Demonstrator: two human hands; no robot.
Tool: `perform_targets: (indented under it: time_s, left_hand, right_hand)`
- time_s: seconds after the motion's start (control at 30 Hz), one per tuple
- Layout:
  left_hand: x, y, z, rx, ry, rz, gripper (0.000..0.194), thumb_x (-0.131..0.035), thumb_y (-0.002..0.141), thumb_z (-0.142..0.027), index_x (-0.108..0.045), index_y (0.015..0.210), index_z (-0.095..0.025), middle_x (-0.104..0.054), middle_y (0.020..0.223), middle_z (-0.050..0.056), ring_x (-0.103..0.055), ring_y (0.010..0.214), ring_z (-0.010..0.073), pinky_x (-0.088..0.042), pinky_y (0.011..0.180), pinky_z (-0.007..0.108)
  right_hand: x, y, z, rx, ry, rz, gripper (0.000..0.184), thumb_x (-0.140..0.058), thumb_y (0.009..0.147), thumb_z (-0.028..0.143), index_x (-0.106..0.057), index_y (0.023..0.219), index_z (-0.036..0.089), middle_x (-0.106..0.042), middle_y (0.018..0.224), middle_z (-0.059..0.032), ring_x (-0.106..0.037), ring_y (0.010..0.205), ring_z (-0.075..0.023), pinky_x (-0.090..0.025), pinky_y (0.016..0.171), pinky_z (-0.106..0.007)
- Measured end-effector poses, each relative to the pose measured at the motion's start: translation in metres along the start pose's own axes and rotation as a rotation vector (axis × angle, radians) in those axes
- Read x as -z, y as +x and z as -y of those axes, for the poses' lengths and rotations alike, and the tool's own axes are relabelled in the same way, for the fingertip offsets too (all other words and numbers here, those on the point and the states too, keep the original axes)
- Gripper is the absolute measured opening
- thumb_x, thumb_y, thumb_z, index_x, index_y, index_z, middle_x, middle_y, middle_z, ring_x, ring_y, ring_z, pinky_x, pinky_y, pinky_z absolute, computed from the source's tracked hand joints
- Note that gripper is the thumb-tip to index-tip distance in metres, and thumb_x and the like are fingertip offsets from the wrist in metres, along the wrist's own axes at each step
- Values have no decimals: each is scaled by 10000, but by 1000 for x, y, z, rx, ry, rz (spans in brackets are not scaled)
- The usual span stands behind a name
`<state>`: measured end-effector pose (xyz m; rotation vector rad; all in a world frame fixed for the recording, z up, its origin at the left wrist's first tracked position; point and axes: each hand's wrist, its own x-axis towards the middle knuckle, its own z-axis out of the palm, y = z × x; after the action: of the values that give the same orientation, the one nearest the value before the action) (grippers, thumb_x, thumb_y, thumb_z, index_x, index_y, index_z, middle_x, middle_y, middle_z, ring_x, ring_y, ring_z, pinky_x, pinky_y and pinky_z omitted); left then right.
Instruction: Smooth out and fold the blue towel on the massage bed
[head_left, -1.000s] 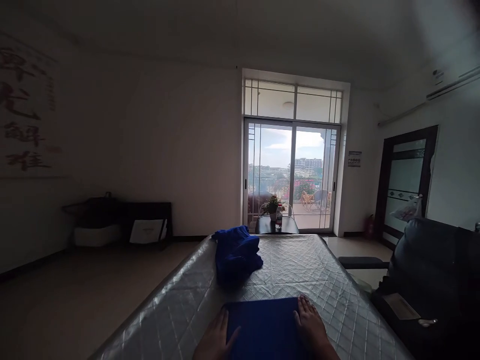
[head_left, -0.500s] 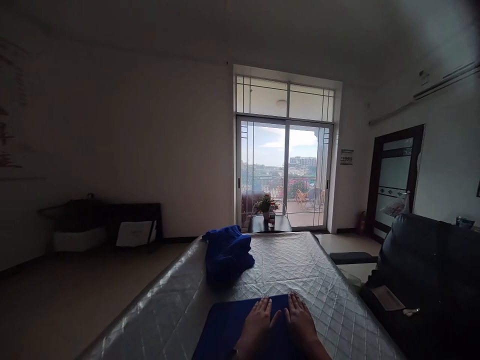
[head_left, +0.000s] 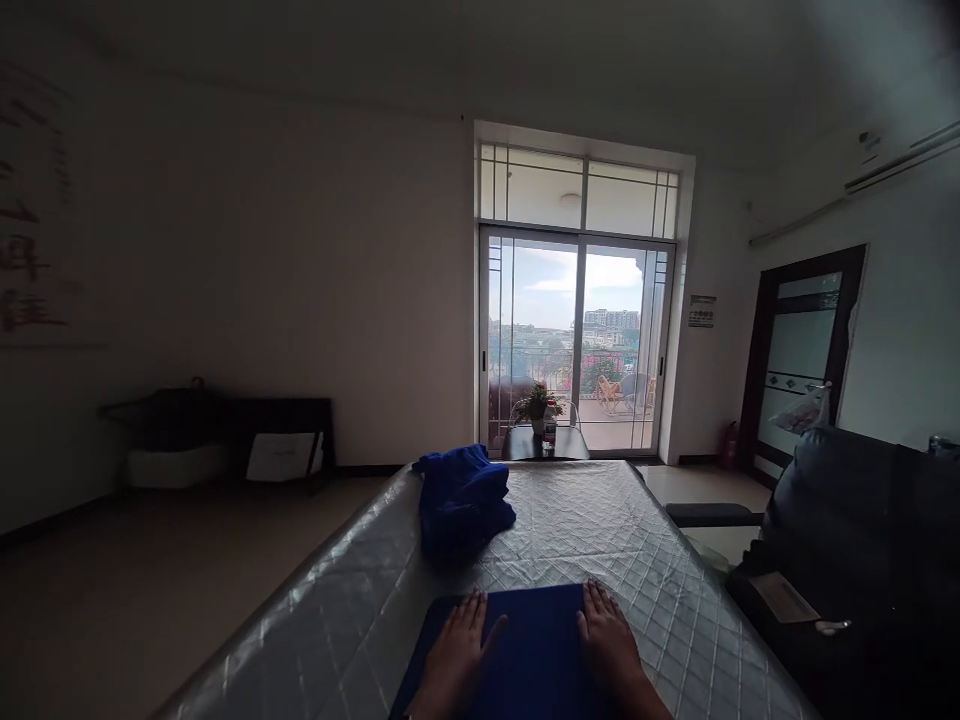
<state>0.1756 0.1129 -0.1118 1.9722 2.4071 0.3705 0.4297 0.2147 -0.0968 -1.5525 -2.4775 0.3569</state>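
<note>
Both hands are sliding apart from mid-cloth: left hand (head_left: 456,652) and right hand (head_left: 609,642), fingers spread flat, are smoothing the folded blue cloth (head_left: 534,640) lying nearer than the crumpled blue pile (head_left: 463,497).

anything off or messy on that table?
Only the crumpled blue cloth heap near the far left of the quilted grey table cover: bunched, not folded. The flat folded blue cloth lies square under the left hand and right hand, both pressing flat. Nothing spilled or damaged.
</note>
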Motion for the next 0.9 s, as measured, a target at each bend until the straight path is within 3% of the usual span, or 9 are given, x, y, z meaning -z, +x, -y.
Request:
perform_targets:
  time_s: [0.13,0.3,0.53,0.73,0.9]
  left_hand:
    - [25,-15,34,149,-46,62,677,-276,988,-537,-424,1532,-163,-413,1622,100,-349,1524,280,-299,1261,474]
    - [42,-24,30,200,-84,55,811,-210,960,-636,-380,1547,-102,-369,1644,134,-337,1533,265,-277,1275,428]
    - [48,-27,29,210,-94,72,892,-188,941,-672,-334,1551,-38,-355,1650,161,-341,1532,266,-277,1276,384]
    - [48,-26,31,222,-78,102,914,-160,918,-693,-351,1550,-62,-337,1661,143,-303,1547,259,-247,1285,378]
    - [45,-27,31,204,-77,68,839,-184,937,-645,-391,1542,-102,-369,1648,116,-341,1532,262,-280,1274,411]
  right_hand:
    - [-2,-1,0,3,-23,-13,647,-255,953,328,-381,1546,101,-364,1634,-106,-278,1538,-211,-226,1279,-408]
    - [-6,1,0,-12,-9,-27,643,-256,951,332,-404,1540,121,-372,1631,-89,-287,1535,-208,-243,1274,-415]
    - [-5,2,2,7,-30,-19,637,-278,937,322,-430,1531,148,-375,1627,-82,-300,1527,-212,-264,1264,-411]
    - [4,-3,9,-4,-122,41,656,-301,918,322,-400,1542,147,-365,1627,-81,-273,1532,-218,-234,1271,-416]
    - [-2,-16,8,-13,-73,36,645,-309,923,355,-425,1534,185,-368,1623,-65,-282,1526,-212,-257,1261,-427]
